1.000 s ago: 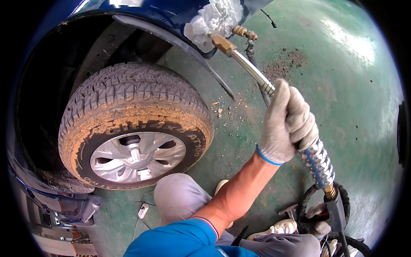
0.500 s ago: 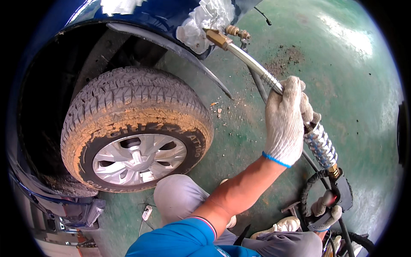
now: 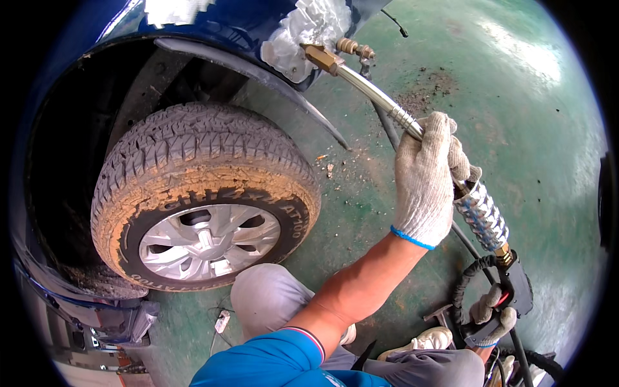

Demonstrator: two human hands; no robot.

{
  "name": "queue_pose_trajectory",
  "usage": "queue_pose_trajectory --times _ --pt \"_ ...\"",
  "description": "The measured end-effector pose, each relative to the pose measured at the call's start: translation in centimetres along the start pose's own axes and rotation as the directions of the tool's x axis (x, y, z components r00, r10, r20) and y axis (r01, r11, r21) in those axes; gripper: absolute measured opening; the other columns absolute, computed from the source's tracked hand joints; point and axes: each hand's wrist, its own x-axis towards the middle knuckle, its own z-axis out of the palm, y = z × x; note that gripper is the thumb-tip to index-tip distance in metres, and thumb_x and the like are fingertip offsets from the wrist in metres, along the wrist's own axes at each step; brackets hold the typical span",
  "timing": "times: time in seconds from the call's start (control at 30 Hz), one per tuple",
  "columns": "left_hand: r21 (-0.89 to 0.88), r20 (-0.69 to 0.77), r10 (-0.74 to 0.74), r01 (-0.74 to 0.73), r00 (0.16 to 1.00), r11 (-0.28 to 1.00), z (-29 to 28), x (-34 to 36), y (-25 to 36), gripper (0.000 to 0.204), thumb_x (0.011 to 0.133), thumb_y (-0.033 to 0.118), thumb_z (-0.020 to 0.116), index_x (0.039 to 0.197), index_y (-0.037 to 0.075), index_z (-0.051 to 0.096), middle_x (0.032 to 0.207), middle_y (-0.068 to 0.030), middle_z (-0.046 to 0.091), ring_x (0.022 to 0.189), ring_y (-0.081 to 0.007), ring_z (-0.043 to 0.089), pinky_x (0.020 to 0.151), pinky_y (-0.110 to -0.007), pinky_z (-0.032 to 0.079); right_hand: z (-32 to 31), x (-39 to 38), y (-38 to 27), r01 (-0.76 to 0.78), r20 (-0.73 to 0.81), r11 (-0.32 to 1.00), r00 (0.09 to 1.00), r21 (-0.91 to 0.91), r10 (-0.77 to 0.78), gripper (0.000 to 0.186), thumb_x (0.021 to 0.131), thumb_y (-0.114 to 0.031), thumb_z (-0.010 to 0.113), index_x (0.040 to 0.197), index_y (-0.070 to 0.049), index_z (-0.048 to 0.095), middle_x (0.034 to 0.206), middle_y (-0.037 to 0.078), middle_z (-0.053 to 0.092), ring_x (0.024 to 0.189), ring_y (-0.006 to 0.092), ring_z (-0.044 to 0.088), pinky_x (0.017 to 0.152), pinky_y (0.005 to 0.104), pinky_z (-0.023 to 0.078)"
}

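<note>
Left hand [image 3: 422, 184]: your fingers [image 3: 459, 161] are clamped round the silver shaft [image 3: 371, 87] of the long tool, above its bumpy metal sleeve [image 3: 483, 216], while your right hand [image 3: 495, 316], lower down, has its fingers curled about the black handle [image 3: 516, 284]. The tool slants up and leftward, its brass-coloured tip [image 3: 316, 55] at the bare, rough metal patch [image 3: 313, 26] on the blue car panel [image 3: 242, 26]. Farther out, the muddy wheel [image 3: 206, 242] stands left of your forearm, with the green floor [image 3: 522, 122] beneath.

Head-worn fisheye looks down, seemingly fairly close.
</note>
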Motion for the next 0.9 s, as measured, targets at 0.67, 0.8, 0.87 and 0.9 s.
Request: queue_pose_trajectory --times 0.67,0.8,0.87,0.9 --pt "0.057 0.051 0.019 -0.021 0.999 0.998 -0.6 0.4 -0.3 0.027 0.101 0.029 0.059 0.112 0.005 0.055 0.071 -0.0014 0.055 0.058 -0.0125 0.057 0.061 -0.035 0.056 -0.6 0.4 -0.1 0.015 -0.004 1.0 1.0 0.004 -0.015 0.036 0.082 -0.027 0.071 0.09 0.001 0.051 0.057 0.008 0.05 0.041 0.0146 0.039 0.04 0.0283 0.032" --pt "0.052 0.079 0.03 -0.035 0.996 0.998 -0.8 0.4 -0.4 0.026 0.101 0.028 0.059 0.113 0.005 0.054 0.072 -0.0021 0.056 0.059 -0.013 0.058 0.063 -0.037 0.058 -0.3 0.6 -0.3 0.029 0.035 1.0 0.999 -0.007 -0.029 0.036 0.082 -0.027 0.07 0.091 0.002 0.05 0.057 0.007 0.049 0.042 0.0144 0.042 0.039 0.0282 0.034" --pt "0.051 0.082 0.017 -0.021 0.997 0.998 -1.0 0.4 -0.3 0.026 0.101 0.028 0.059 0.113 0.005 0.054 0.073 -0.0021 0.057 0.061 -0.0128 0.059 0.066 -0.037 0.058 0.2 0.9 -0.1 0.045 0.046 0.999 0.998 0.009 -0.045 0.034 0.083 -0.024 0.069 0.091 0.003 0.05 0.058 0.007 0.049 0.043 0.015 0.043 0.038 0.0286 0.035" --pt "0.05 0.082 0.011 -0.015 0.997 0.999 -1.0 0.3 -0.2 0.026 0.101 0.027 0.06 0.113 0.005 0.054 0.073 -0.0022 0.057 0.061 -0.0127 0.059 0.067 -0.038 0.058 0.2 0.8 -0.2 0.03 0.057 0.999 0.998 0.032 -0.032 0.033 0.083 -0.023 0.068 0.092 0.004 0.05 0.059 0.008 0.049 0.043 0.0157 0.044 0.038 0.0291 0.036"
